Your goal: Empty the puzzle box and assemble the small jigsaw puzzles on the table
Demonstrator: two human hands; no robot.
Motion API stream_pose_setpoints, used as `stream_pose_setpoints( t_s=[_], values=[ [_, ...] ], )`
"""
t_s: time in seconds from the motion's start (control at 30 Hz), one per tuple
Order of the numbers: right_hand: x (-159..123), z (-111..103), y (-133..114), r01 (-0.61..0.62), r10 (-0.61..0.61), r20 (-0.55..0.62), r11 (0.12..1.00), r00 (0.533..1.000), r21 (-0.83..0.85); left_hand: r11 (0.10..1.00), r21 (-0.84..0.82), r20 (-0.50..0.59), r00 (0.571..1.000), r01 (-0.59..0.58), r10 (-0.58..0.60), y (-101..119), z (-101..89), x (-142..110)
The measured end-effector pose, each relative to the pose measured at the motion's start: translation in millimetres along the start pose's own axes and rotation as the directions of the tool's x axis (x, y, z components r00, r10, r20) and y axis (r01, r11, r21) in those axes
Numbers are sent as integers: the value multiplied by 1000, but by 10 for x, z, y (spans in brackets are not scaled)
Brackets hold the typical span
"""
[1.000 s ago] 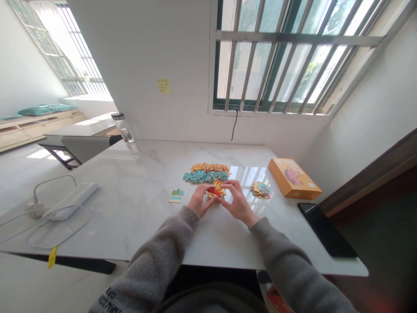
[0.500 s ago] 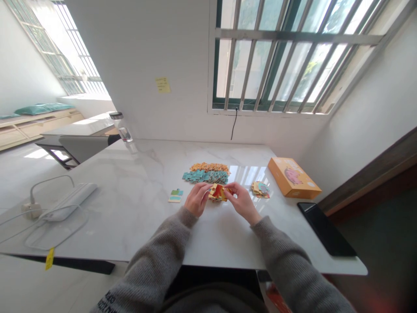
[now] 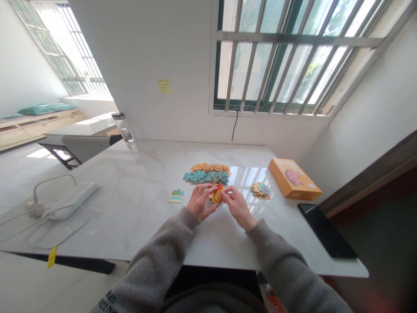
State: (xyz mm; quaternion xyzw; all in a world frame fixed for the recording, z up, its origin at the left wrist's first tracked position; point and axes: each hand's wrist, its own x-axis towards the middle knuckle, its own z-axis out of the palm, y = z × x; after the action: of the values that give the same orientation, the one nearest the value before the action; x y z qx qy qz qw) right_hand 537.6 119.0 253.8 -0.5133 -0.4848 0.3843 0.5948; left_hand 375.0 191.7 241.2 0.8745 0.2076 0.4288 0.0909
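Between my hands are red and yellow jigsaw puzzle pieces (image 3: pixel 216 194), partly covered by fingers. My left hand (image 3: pixel 200 202) grips them from the left, thumb below and fingers above. From the right, my right hand (image 3: pixel 237 206) pinches their edge. Just beyond lie teal puzzle pieces (image 3: pixel 205 177) in a row, with a row of orange puzzle pieces (image 3: pixel 211 167) behind them. A small green and cream group of pieces (image 3: pixel 176 196) sits left of my left hand. Right of my right hand is a pile of mixed pieces (image 3: pixel 260 190).
An orange box (image 3: pixel 295 179) stands at the right, with a black phone-like slab (image 3: pixel 326 230) in front of it. At the left lie a white power strip (image 3: pixel 75 201) and cables. A clear bottle (image 3: pixel 123 127) stands near the wall on the white table (image 3: pixel 137 174).
My hands have come closer together, and the red and yellow pieces between them have turned, showing more yellow. The rows and piles on the table stay as they were.
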Motion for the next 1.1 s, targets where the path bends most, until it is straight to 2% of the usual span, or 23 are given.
stream_pose_setpoints(
  t_s=[0.07,0.13,0.2,0.27,0.33,0.4,0.5,0.7,0.93,1.03,1.1],
  values=[
    [4,-22,-3,52,-51,10,997,999,-56,1000,-3,-5,1000,4,-4,-37,-39,-2],
    [21,-76,-12,140,-146,-30,978,989,-155,1000,3,-10,1000,22,-22,-151,-122,-28],
    [50,-159,-18,190,-220,-98,950,971,-248,998,11,-16,998,62,-62,-347,-264,-92],
    [81,-248,-15,185,-235,-147,939,961,-290,994,22,-7,994,109,-109,-596,-460,-194],
    [105,-315,-2,178,-237,-167,935,957,-308,983,62,19,984,175,-176,-847,-676,-321],
    [115,-344,16,193,-256,-160,924,953,-331,965,112,96,964,236,-247,-1056,-869,-445],
    [108,-333,36,235,-296,-114,898,948,-372,940,166,183,927,298,-327,-1249,-1035,-576],
    [90,-322,38,278,-328,-59,870,943,-407,932,165,289,887,324,-360,-1312,-1009,-608],
    [92,-347,59,276,-320,-21,846,947,-457,922,165,273,882,350,-384,-1252,-970,-593],
    [88,-329,100,322,-350,67,750,935,-578,917,195,308,865,349,-395,-1256,-975,-602],
    [88,-315,140,377,-377,147,662,914,-648,917,205,289,874,342,-391,-1262,-983,-608]
  ],
)
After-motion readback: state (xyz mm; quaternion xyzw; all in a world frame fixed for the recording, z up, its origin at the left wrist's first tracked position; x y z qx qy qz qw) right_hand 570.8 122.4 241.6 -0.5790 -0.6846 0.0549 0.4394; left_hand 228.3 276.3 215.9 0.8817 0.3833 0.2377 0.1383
